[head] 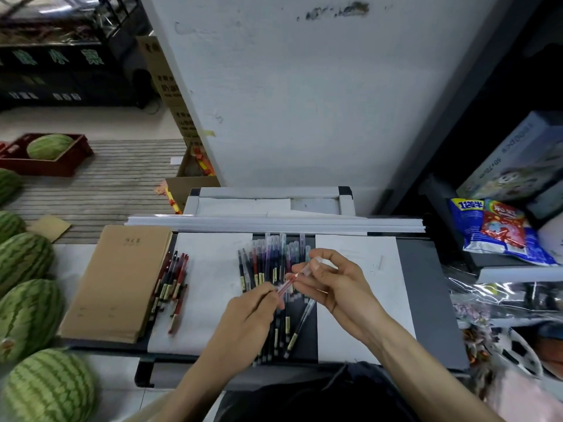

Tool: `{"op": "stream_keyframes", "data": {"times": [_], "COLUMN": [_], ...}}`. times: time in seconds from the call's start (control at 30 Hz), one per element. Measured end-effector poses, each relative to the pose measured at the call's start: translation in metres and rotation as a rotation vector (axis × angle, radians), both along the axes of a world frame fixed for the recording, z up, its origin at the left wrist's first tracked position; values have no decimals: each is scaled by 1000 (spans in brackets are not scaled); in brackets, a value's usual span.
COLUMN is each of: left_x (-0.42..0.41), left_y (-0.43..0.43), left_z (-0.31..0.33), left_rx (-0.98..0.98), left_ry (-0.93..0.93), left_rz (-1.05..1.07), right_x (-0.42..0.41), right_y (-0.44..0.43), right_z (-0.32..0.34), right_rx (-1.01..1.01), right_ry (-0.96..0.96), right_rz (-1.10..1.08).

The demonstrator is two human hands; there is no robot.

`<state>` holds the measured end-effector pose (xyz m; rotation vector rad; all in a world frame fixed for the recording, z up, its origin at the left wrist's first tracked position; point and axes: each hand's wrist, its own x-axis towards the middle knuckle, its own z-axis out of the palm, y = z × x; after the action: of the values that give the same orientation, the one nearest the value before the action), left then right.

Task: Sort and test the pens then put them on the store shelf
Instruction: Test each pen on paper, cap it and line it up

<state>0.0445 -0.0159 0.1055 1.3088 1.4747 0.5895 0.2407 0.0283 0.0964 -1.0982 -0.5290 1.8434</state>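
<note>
Observation: my left hand [243,318] has a grasping grip on the red pen [286,284], pinching the barrel at its near-left end. My right hand [338,284] pinches the clear cap [311,266] between thumb and forefinger. Neither grip is released.

Position: both items are held above the tabletop [426,300], over the loose pens [274,257] that lie in a row on the dark strip in the middle. The sorted pens [172,284], red and dark, lie well apart to the left, on the white sheet [210,269], just beside the brown notebooks [122,281].

Governing relation: the long axis of the red pen runs from near-left to far-right, with its tip at the far-right end. The cap lies just beyond that tip, further along nearly the same line, apart from it and not seated. The right hand is the nearer to the tip. The left hand steadies the barrel from behind.

Assessment: the pen is uncapped, so I judge the step in hand to be the test. Whichever way the cap goes next, the move runs along this one axis. If the cap tilts off that line, it may catch the tip. The second white sheet to the right appears suitable for a trial stroke. I cannot tell whether it bears marks.
</note>
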Motion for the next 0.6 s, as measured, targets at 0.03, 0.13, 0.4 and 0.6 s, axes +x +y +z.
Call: {"op": "stream_keyframes", "data": {"times": [0.03,0.13,0.4,0.6], "left_x": [4,13,20,17], "left_y": [-1,-4,-9,-10], "left_z": [4,13,7,17], "left_rx": [24,64,-216,-635], "left_ry": [-12,-37,-258,-721], "left_rz": [-12,-12,65,135], "right_x": [-1,-1,1,0], "right_y": [-2,-5,-22,-21], "right_z": [3,6,-2,-5], "right_rx": [13,76,259,323], "right_ry": [7,-15,-142,-42], "right_rz": [2,27,111,136]}}
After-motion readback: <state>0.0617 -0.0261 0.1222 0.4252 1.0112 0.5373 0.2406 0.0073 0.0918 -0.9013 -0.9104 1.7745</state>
